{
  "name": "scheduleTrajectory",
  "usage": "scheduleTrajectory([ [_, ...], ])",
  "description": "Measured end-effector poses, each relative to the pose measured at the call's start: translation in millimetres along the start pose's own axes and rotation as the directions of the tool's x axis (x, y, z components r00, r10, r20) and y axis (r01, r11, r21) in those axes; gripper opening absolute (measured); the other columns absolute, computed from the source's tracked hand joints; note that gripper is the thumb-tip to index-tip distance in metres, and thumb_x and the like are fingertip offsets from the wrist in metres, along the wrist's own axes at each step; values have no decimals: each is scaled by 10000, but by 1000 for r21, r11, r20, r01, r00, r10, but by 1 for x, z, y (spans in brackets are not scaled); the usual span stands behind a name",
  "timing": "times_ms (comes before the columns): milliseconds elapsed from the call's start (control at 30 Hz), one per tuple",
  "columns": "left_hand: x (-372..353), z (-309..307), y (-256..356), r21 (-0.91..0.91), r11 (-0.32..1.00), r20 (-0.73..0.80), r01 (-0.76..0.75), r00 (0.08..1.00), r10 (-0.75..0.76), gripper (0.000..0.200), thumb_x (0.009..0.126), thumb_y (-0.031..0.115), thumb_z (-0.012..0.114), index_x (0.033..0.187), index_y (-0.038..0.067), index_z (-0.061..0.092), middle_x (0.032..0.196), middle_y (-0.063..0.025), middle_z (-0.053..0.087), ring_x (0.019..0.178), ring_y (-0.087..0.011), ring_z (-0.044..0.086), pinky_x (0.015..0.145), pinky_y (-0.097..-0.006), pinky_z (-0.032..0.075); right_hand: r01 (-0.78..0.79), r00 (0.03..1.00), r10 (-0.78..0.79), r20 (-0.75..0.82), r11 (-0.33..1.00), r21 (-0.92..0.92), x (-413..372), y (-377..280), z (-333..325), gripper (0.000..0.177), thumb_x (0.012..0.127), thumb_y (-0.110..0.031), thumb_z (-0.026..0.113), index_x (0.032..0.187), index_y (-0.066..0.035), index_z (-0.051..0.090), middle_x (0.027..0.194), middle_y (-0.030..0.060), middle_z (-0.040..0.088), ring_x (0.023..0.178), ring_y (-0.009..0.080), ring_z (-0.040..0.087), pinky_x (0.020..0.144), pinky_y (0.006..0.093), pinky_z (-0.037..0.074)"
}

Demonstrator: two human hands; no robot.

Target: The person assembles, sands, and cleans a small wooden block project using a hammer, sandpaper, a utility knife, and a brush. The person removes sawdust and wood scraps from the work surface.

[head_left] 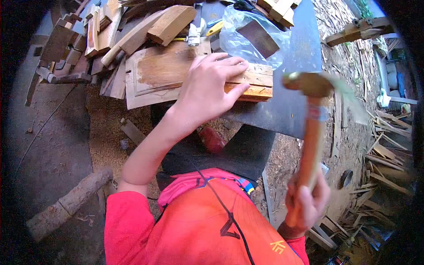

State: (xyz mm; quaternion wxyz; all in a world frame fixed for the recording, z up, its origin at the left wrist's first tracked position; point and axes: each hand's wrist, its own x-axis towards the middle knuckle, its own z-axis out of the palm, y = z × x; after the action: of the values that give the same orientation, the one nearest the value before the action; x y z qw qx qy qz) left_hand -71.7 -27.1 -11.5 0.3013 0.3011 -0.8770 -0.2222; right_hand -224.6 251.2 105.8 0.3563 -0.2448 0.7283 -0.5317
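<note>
My left hand lies over a short wooden block at the table edge. Its fingers reach across the top and the thumb presses on the near side, gripping the block. The block looks built of several strips, with a dark spot on the top piece. To the right, my right hand is wrapped round the wooden handle of a claw hammer. The hammer stands raised with its head up, apart from the block and blurred by motion. Under my left hand and wrist lies a flat wooden panel.
A clear plastic bag with a brown block lies behind my left hand. Near it is a yellow-handled tool. Wood offcuts pile up at the back left. A log and wood scraps lie on the ground.
</note>
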Motion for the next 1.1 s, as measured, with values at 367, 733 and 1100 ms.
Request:
scheduleTrajectory([
  [367,-1,4,-2,-52,999,-36,-3,999,1,431,948,304,828,1292,45,823,1365,-129,792,1319,-354,685,1173,-487,483,-81,995,91,34,970,-230,6,-16,11,616,995,-366,711,1421,60,584,850,57,611,572,65,502,451,245,385],
  [733,-2,7,-4,-75,997,-64,-3,998,-2,418,945,312,829,1267,45,829,1344,-122,799,1295,-342,702,1150,-489,495,-23,998,34,53,981,-190,8,-21,-7,798,954,-410,794,1584,16,554,917,24,640,635,72,542,516,272,426],
  [1100,-2,9,-3,-85,996,-121,-25,992,14,392,936,310,826,1217,37,833,1273,-107,808,1241,-347,711,1120,-507,508,181,983,-182,-19,982,-54,4,-21,-19,615,996,-295,719,1501,30,585,868,56,612,588,99,498,474,258,400],
])
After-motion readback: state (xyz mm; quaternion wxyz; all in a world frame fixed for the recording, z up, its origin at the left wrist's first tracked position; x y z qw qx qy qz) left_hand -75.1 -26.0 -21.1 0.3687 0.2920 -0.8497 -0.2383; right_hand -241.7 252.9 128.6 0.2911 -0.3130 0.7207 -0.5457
